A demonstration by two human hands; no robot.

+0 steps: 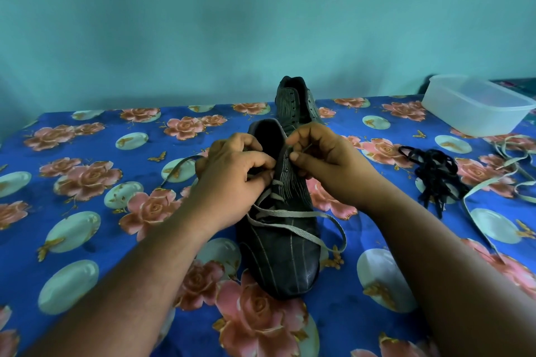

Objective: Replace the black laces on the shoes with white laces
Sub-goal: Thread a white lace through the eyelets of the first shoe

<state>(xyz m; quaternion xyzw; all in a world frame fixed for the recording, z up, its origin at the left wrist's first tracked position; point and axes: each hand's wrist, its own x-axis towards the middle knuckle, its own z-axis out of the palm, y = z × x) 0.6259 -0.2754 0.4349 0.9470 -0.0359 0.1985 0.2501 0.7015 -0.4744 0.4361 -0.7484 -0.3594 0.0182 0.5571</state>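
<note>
Forearms: both reach in from 6 o'clock and meet over the near shoe, which keeps the lacing straight under the eyes.
Near shoe: it lies at the centre of the flowered cloth, toe toward the person at 6 o'clock and opening away at 12 o'clock, so the eyelet rows run straight up between the two hands.
White lace: the white lace already crosses the lower eyelets in a few bands; one loose end loops out toward 3 o'clock, the other trails off toward 9 o'clock.
Left hand: the left hand sits on the shoe's left edge, fingers curled and pinching the lace against the eyelet flap, probably to hold the flap steady and keep the laced part taut.
Right hand: the right hand hovers over the right eyelet row, thumb and forefinger pinching the lace tip, seemingly to aim it at the next hole.
Second shoe: the second shoe stands just behind the first at 12 o'clock, eyelets bare, out of the way until its turn.
Black laces: the black laces lie heaped at 3 o'clock, set aside as finished with.
Spare lace: a spare white lace sprawls beside the heap, within reach for the second shoe.
Tub: a clear plastic tub sits at 2 o'clock.
Progress: roughly the first shoe's lower half is laced, by my judgement.
</note>
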